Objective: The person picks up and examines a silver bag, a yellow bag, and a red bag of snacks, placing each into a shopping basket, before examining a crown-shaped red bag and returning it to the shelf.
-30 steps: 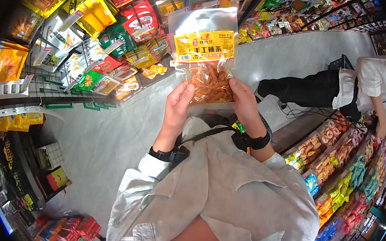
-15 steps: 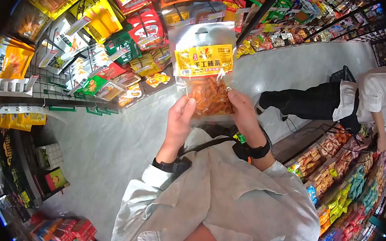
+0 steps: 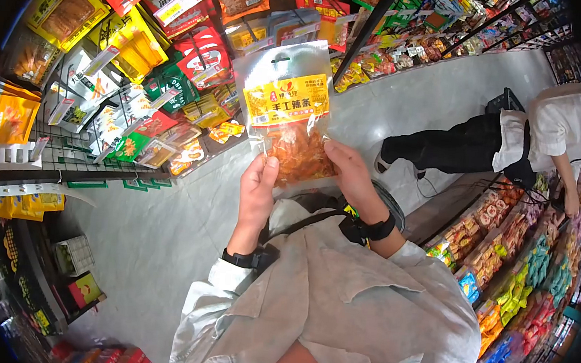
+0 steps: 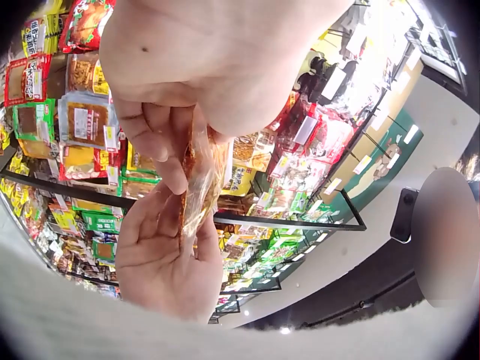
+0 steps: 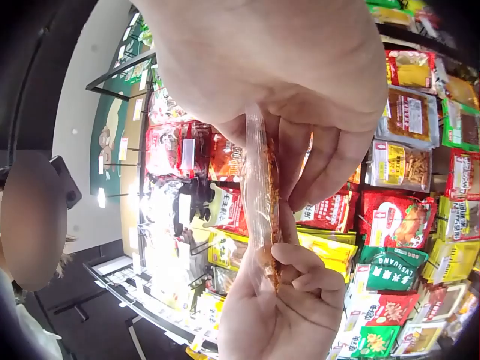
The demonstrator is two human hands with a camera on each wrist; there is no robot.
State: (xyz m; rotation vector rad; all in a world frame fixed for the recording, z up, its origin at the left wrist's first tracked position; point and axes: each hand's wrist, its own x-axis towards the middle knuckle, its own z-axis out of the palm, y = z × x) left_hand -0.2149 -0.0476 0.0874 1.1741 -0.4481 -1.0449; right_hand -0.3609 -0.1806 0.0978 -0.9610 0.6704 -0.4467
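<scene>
A clear snack packet (image 3: 300,151) with a yellow label and reddish-orange strips inside is held upright in front of the body. My left hand (image 3: 255,196) pinches its lower left edge, thumb on the front face. The lower right edge is gripped by my right hand (image 3: 358,184), thumb also in front. Seen edge-on in the left wrist view, the packet (image 4: 199,180) lies between both hands, fingers curled behind it. The right wrist view shows the packet (image 5: 262,195) from its side, with the hands at its two edges.
Hanging snack packets (image 3: 136,44) fill a rack at the upper left. A person in a white shirt (image 3: 565,124) bends over sloped candy bins (image 3: 505,272) on the right. Grey floor (image 3: 150,259) lies between the shelves. Red boxes (image 3: 126,362) stand at the lower left.
The packet and both hands have moved slightly lower and to the left in the head view, and the packet has tilted a little. Both hands keep their hold.
</scene>
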